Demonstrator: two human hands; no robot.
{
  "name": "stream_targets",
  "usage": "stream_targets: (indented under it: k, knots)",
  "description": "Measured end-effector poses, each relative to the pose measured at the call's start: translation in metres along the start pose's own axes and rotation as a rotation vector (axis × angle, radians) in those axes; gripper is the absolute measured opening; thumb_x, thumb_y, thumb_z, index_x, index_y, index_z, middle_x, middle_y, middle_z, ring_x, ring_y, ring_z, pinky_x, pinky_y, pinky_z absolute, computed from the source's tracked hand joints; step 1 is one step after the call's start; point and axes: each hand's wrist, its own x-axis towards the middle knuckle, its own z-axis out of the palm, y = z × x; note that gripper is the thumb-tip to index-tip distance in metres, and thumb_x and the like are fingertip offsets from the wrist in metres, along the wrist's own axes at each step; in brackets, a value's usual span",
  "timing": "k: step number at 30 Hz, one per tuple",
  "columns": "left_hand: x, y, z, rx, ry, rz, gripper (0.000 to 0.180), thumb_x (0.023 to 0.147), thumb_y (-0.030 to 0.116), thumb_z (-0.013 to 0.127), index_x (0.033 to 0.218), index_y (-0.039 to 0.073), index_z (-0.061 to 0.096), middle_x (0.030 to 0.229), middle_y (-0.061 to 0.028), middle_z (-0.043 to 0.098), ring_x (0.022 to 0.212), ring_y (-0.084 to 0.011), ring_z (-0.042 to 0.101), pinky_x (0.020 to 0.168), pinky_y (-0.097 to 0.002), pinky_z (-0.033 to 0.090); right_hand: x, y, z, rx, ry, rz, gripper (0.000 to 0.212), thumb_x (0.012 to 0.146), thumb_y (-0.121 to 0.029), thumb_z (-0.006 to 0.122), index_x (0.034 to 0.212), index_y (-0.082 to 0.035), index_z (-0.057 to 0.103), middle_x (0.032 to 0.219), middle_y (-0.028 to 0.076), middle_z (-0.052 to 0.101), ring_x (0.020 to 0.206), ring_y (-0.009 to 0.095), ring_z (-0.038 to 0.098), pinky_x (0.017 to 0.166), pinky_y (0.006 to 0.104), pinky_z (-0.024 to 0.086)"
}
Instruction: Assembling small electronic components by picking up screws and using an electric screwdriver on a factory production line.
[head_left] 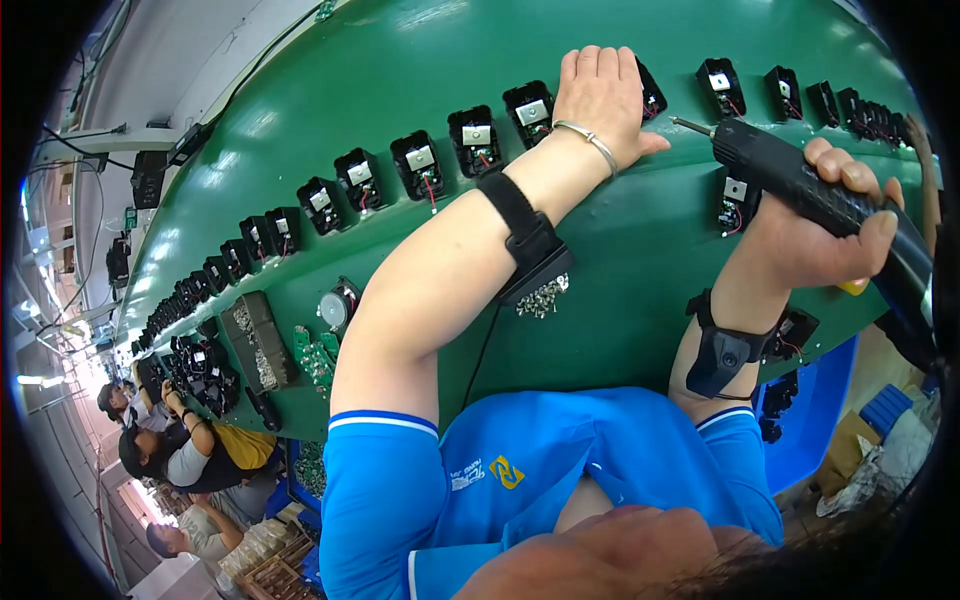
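Note:
My left hand [603,105] reaches across the green table with its fingers stretched out and its thumb apart. It lies over the row of black plastic housings, between one housing [529,112] on its left and another [651,90] partly hidden at its right edge. Whatever lies under the palm is hidden. A black electric screwdriver [785,165] is in the grip of my right hand [835,225], its bit pointing left toward my left hand. Below the screwdriver's body stands a housing [735,202] with a metal plate and wires inside.
The housing row curves along the green table [420,60] on both sides. Nearer me lie a screw pile [543,298], a round speaker [337,306], green circuit boards [316,357] and a long grey tray [254,340]. A blue bin [815,420] stands lower right; co-workers [190,440] sit left.

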Motion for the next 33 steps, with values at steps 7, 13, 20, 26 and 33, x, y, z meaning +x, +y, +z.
stream_targets:
  k: [7,13,20,26,33]
  knots:
    - [0.000,-0.012,0.009,-0.099,-0.067,-0.015,0.065,0.051,0.029,0.071,0.101,-0.002,0.043,0.095,-0.0163,0.046,0.091,-0.0294,0.043,0.082,-0.0359,0.033,-0.002,0.026,0.005,-0.119,0.091,0.059,0.023,0.070,-0.026,0.047,0.088,-0.012,0.046,0.064,0.005,0.053,0.058,0.018,0.046,0.060,0.0323,0.037]
    - [-0.027,-0.022,-0.005,-0.319,-0.072,0.060,0.058,0.046,0.019,0.073,0.092,-0.001,0.044,0.091,-0.0147,0.044,0.085,-0.0291,0.045,0.075,-0.0345,0.039,-0.010,0.045,0.003,-0.141,0.061,0.103,0.026,0.071,-0.023,0.047,0.091,-0.008,0.042,0.064,0.006,0.052,0.056,0.018,0.047,0.059,0.0336,0.038]
    - [-0.028,-0.020,-0.002,-0.355,-0.052,0.091,0.062,0.046,0.018,0.074,0.096,-0.001,0.043,0.093,-0.0134,0.044,0.086,-0.0290,0.044,0.074,-0.0336,0.041,-0.014,0.053,-0.002,-0.196,-0.002,0.103,0.030,0.073,-0.022,0.044,0.097,-0.004,0.037,0.063,0.007,0.050,0.056,0.018,0.046,0.059,0.0344,0.039]
    - [-0.030,-0.023,0.001,-0.380,-0.065,0.070,0.063,0.045,0.017,0.074,0.097,-0.001,0.043,0.093,-0.0137,0.044,0.087,-0.0290,0.044,0.074,-0.0331,0.041,-0.018,0.059,-0.003,-0.196,-0.013,0.131,0.031,0.074,-0.021,0.044,0.098,-0.003,0.037,0.063,0.008,0.049,0.057,0.019,0.046,0.059,0.0353,0.039]
    - [-0.032,-0.027,0.002,-0.388,-0.056,0.079,0.063,0.045,0.016,0.074,0.098,-0.001,0.043,0.094,-0.0139,0.043,0.086,-0.0293,0.044,0.074,-0.0333,0.041,-0.020,0.065,-0.003,-0.178,-0.025,0.139,0.031,0.073,-0.019,0.045,0.098,-0.003,0.037,0.063,0.009,0.050,0.057,0.019,0.046,0.058,0.0354,0.039]
